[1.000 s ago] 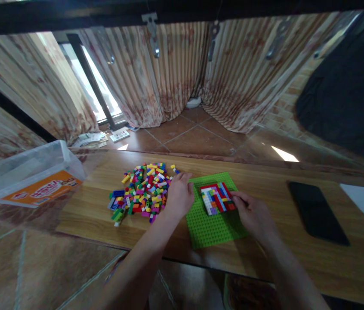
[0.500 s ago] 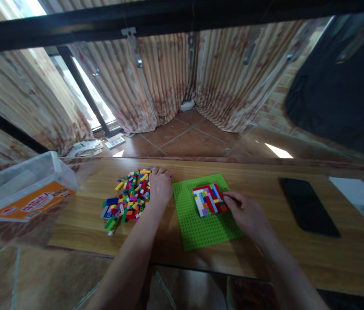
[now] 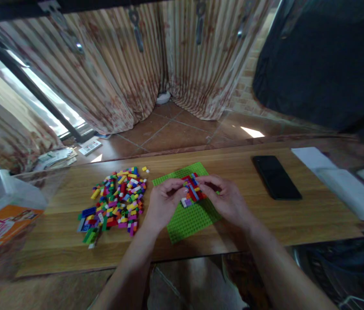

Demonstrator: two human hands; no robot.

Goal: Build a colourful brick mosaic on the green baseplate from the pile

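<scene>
My left hand [image 3: 164,204] is over the left side of a multicoloured block of building bricks [image 3: 195,196], thumb and forefinger pinched together. A small building brick appears to be between those fingertips, though its shape is mostly covered. From the other side, my right hand [image 3: 227,200] has its thumb and fingers closed at the block's right edge; what they grip, if anything, is hidden. The block, with red, white, blue and purple bricks showing, sits on a green studded baseplate [image 3: 191,221]. Both hands partly cover it.
A heap of loose bricks [image 3: 117,200] spreads over the wooden table [image 3: 56,228] to the left. Beyond it is a clear plastic box [image 3: 23,191] with an orange label. On the right lie a black phone [image 3: 276,177] and white sheets [image 3: 314,159]. Curtains hang behind.
My left hand has left the brick heap and moved right to the block on the baseplate. My right hand stays by the block's right side. The camera view has shifted right and down.
</scene>
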